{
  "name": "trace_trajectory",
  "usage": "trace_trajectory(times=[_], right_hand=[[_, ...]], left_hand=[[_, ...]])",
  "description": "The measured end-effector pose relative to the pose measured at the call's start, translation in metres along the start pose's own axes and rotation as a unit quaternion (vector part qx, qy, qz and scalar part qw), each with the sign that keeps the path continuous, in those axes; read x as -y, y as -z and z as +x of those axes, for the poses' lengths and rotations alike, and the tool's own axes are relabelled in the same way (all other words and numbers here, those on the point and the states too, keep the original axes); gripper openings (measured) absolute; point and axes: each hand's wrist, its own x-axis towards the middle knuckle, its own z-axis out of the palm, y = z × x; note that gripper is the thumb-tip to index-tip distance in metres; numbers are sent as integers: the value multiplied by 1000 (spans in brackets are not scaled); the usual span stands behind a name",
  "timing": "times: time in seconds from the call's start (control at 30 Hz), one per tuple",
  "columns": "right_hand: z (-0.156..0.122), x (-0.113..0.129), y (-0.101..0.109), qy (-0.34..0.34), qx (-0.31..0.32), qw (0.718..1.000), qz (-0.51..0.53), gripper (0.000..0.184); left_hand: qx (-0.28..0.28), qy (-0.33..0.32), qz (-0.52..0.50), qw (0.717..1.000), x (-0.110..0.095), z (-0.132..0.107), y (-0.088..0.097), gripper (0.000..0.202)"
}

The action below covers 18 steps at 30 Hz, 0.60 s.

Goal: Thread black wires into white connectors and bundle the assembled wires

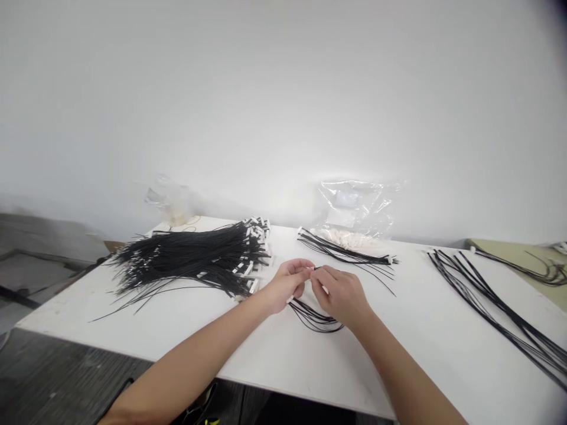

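My left hand (286, 284) and my right hand (340, 295) meet over the middle of the white table (274, 348), fingertips pinched together. Between them they grip thin black wires (315, 316) that loop down onto the table below my hands. A small white connector shows at the fingertips. A big pile of black wires with white connectors (195, 260) lies to the left of my left hand. A smaller bunch of black wires (345, 251) lies just beyond my right hand.
A clear plastic bag of white connectors (354, 221) stands at the back by the wall. Another crumpled clear bag (170, 203) sits at the back left. Long black wires (496, 310) stretch across the table's right side. A greenish surface (514, 254) with more wires adjoins at the far right.
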Motion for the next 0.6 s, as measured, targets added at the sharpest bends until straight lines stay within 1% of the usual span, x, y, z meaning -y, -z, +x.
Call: trace_trajectory(times=[0.1, 0.23, 0.3, 0.47, 0.6], right_hand=[[2, -3, 7, -20, 34, 999, 20, 12], [3, -9, 13, -6, 80, 996, 41, 14], [3, -10, 13, -9, 92, 995, 49, 14], [3, -10, 12, -12, 96, 994, 46, 13], [2, -7, 7, -1, 65, 998, 20, 14]], left_hand=[[-10, -2, 3, 1000, -2, 0, -1, 33], [-18, -5, 3, 1000, -5, 1, 2, 34], [-20, -5, 1, 1000, -5, 1, 2, 34], [-35, -2, -6, 999, -4, 1, 2, 36], [-39, 10, -14, 999, -4, 0, 2, 38]])
